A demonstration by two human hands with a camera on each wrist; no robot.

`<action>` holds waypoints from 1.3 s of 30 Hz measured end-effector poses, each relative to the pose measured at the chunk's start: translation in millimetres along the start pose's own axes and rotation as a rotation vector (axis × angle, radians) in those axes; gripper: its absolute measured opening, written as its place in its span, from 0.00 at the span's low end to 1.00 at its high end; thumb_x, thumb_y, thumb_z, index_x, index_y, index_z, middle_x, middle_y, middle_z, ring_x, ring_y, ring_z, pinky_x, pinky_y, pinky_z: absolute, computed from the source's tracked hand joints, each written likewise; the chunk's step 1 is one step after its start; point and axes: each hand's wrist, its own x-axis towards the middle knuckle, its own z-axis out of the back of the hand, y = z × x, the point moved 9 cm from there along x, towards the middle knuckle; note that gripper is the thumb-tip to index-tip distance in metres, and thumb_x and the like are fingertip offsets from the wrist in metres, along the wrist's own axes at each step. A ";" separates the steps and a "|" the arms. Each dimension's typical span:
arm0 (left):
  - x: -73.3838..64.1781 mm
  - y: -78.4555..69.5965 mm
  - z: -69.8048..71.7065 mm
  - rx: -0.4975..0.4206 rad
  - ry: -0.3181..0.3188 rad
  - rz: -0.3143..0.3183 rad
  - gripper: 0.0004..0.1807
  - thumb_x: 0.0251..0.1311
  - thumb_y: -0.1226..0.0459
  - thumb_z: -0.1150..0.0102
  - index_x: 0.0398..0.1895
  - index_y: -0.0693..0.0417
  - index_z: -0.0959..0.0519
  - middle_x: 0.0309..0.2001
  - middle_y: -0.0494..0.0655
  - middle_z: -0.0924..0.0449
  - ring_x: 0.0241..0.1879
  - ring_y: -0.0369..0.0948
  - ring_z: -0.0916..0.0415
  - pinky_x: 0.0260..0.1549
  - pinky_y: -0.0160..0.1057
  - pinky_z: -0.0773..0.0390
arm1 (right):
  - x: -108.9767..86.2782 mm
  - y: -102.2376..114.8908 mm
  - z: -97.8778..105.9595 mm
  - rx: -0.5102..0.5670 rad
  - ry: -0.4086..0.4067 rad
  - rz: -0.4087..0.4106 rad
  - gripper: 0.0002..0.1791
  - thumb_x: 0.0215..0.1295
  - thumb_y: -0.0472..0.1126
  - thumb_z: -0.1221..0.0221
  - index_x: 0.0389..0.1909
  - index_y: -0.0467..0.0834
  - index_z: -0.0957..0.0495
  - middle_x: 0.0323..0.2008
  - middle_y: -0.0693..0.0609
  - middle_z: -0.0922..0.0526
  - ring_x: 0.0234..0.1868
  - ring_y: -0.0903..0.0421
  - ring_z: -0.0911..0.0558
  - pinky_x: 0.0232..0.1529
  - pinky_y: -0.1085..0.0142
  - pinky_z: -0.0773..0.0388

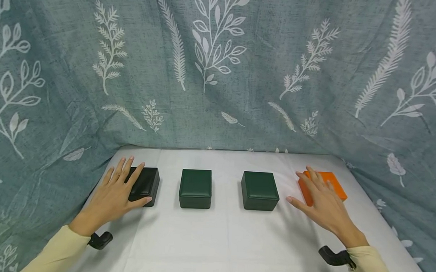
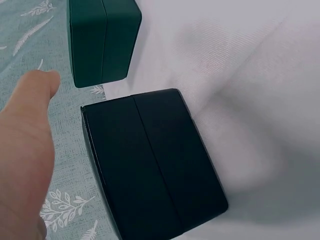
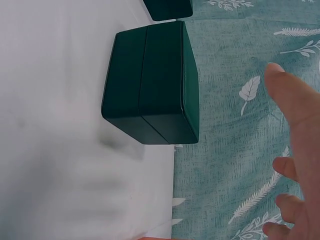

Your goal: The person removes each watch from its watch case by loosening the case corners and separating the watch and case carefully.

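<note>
My left hand [image 1: 113,196] is spread over the black box [image 1: 145,185] at the left of the row, fingers straight and covering its left part. The left wrist view shows that box's dark side [image 2: 155,165] with a seam line, the thumb [image 2: 35,95] beside it. On the right, my right hand [image 1: 324,199] hovers with spread fingers over an orange box [image 1: 333,184], hiding part of it. Between the hands stand two closed dark green boxes, a left one [image 1: 195,188] and a right one [image 1: 260,190]. The right one also shows large in the right wrist view [image 3: 150,85].
A white cloth [image 1: 214,240] covers the table under the boxes. Behind and at both sides hangs a grey-green curtain [image 1: 218,124] with white leaf prints. Black wrist straps with camera mounts, left [image 1: 100,240] and right [image 1: 334,256], sit at the cream sleeves.
</note>
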 end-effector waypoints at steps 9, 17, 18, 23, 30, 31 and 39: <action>3.3 -1.8 8.2 -0.052 -0.069 -0.035 0.46 0.67 0.39 0.39 0.75 0.64 0.33 0.78 0.65 0.46 0.72 0.64 0.39 0.62 0.66 0.35 | 7.1 14.7 -1.4 0.059 -0.066 -0.006 0.36 0.70 0.62 0.38 0.72 0.47 0.29 0.60 0.43 0.18 0.39 0.44 0.15 0.33 0.49 0.20; 3.1 8.0 10.4 -0.208 -0.160 -0.004 0.29 0.70 0.52 0.36 0.61 0.69 0.22 0.64 0.66 0.25 0.58 0.63 0.23 0.48 0.61 0.21 | 24.6 41.0 -12.7 0.184 -0.088 0.051 0.17 0.72 0.44 0.35 0.58 0.42 0.17 0.41 0.48 0.11 0.33 0.53 0.12 0.34 0.55 0.16; 3.0 10.8 9.6 -0.224 -0.165 0.011 0.28 0.71 0.53 0.36 0.60 0.68 0.22 0.61 0.66 0.23 0.57 0.62 0.23 0.48 0.62 0.22 | 26.9 44.0 -15.0 0.188 -0.083 0.053 0.17 0.71 0.43 0.34 0.57 0.42 0.17 0.41 0.48 0.11 0.33 0.54 0.12 0.34 0.57 0.16; 1.9 22.5 8.8 -0.268 -0.218 0.058 0.23 0.71 0.56 0.37 0.56 0.67 0.19 0.52 0.64 0.20 0.47 0.58 0.20 0.41 0.59 0.20 | 36.5 60.5 -26.5 0.230 -0.063 0.073 0.16 0.71 0.42 0.34 0.56 0.41 0.16 0.41 0.50 0.11 0.32 0.56 0.14 0.34 0.60 0.16; -1.4 34.5 4.0 -0.283 -0.225 0.066 0.21 0.71 0.58 0.36 0.57 0.65 0.20 0.51 0.63 0.28 0.41 0.53 0.25 0.35 0.54 0.25 | 41.4 82.9 -39.0 0.282 -0.037 0.116 0.14 0.70 0.40 0.33 0.54 0.42 0.15 0.40 0.54 0.11 0.31 0.62 0.15 0.34 0.65 0.18; -2.1 36.9 3.3 -0.290 -0.220 0.071 0.21 0.71 0.57 0.36 0.57 0.65 0.20 0.52 0.63 0.28 0.43 0.54 0.26 0.36 0.55 0.25 | 42.3 85.7 -41.0 0.293 -0.030 0.119 0.14 0.70 0.40 0.33 0.54 0.42 0.15 0.40 0.54 0.11 0.31 0.62 0.15 0.34 0.65 0.18; -6.0 53.7 -2.2 -0.339 -0.170 0.074 0.29 0.70 0.54 0.35 0.64 0.64 0.25 0.58 0.65 0.30 0.55 0.60 0.31 0.46 0.64 0.28 | 53.0 112.3 -49.1 0.379 -0.005 0.162 0.12 0.71 0.39 0.34 0.53 0.43 0.15 0.39 0.55 0.12 0.32 0.62 0.15 0.35 0.66 0.18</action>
